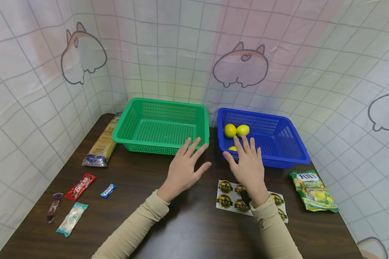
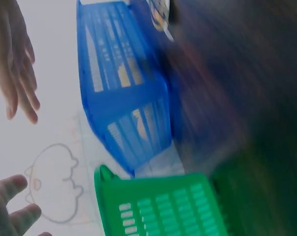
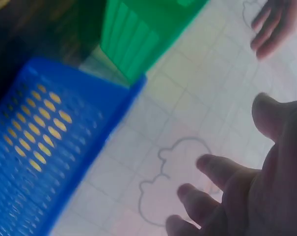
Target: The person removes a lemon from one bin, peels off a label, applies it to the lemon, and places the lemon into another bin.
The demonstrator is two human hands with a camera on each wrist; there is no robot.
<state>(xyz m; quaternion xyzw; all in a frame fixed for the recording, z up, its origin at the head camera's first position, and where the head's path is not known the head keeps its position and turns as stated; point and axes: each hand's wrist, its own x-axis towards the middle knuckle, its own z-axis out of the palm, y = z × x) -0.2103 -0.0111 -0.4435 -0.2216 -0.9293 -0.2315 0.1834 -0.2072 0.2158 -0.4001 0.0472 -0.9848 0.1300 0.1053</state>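
Note:
My left hand (image 1: 183, 172) hovers with fingers spread, its fingertips over the front rim of the green basket (image 1: 149, 146). Likewise spread and holding nothing, my right hand (image 1: 249, 169) is at the near side of the blue basket (image 1: 280, 160). Two yellow lemons (image 1: 243, 130) lie inside the blue basket at its left end. A third yellow fruit (image 1: 232, 148) is partly hidden behind the basket's front rim. Below the right wrist, a sheet of round black-and-gold stickers (image 1: 225, 196) lies on the table. In the right wrist view, straight fingers (image 3: 231, 172) show beside the blue basket.
On the left lie a noodle-like package (image 1: 102, 142), a red wrapped bar (image 1: 81, 187), a small blue packet (image 1: 108, 190), a purple-ended candy (image 1: 53, 208) and a teal-white wrapper (image 1: 72, 219). A green FOX'S bag (image 1: 314, 190) is at the right edge. Patterned curtain surrounds the table.

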